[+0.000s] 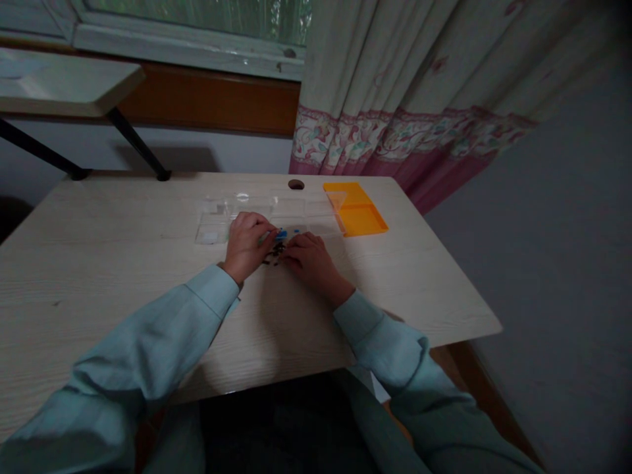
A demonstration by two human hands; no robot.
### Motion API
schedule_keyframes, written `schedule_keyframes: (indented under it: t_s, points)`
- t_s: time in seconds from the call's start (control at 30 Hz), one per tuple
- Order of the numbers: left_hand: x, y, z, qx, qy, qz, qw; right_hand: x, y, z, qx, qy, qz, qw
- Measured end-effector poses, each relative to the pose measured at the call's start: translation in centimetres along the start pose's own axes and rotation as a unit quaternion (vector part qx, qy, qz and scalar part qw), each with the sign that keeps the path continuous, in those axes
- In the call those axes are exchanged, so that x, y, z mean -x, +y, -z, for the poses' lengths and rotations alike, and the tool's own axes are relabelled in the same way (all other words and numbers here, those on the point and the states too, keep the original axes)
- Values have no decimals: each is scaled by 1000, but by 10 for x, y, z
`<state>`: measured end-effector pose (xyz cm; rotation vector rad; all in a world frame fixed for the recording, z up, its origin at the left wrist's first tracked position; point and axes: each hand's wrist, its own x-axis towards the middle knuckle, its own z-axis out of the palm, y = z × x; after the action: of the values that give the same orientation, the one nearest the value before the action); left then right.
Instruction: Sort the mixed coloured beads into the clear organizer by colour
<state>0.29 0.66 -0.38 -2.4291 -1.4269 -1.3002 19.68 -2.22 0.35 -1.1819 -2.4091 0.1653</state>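
Both hands are close together over the desk, with a small heap of dark pieces [278, 250] between them. My left hand [247, 245] is closed, thumb and forefinger drawn together beside a small blue piece [281, 234]; whether they hold it or something else is too small to tell. Curled fingers of my right hand [312, 264] rest at the right side of the heap, and what they pinch is hidden. Another blue bit [297, 231] lies just above the right fingertips. Behind the hands lies a clear plastic compartment box [289, 207], partly covered by my left hand.
An orange plastic tray [363, 218] sits right of the clear box, which overlaps its left edge. The pale wooden desk [123, 263] has a cable hole [296, 185] at the back. A raised shelf [74, 82] stands at left; a curtain [375, 99] hangs behind.
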Motion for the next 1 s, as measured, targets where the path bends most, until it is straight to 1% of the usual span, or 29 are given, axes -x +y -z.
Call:
schedule_keyframes:
  t_s: [0.1,0.23,0.37,0.5,0.57,0.67,0.8,0.87,1.0]
  points:
    - [1,-2,-1,-3,-1,5,1000,-1,10,0,-36,69,-47,996]
    - [2,-2,-1,-1,-8,13,1000,-3,19,8,-63,165,-106,979]
    - [2,-1,-1,0,-8,14,1000,-3,24,14,-68,205,-142,966]
    - [1,1,0,7,-9,11,1000,-3,26,13,-70,218,-157,961]
    - [0,2,2,15,-23,-7,1000,-3,27,12,-71,221,-157,960]
    - [0,3,5,19,-76,-53,996,-4,29,11,-60,218,-158,961]
    - [2,2,9,5,-154,-113,982,-7,32,8,-28,217,-158,963]
    - [2,2,10,2,-176,-124,977,-9,33,6,-15,210,-157,965]
    - [3,3,12,1,-194,-117,974,-11,33,1,-7,174,-147,974]
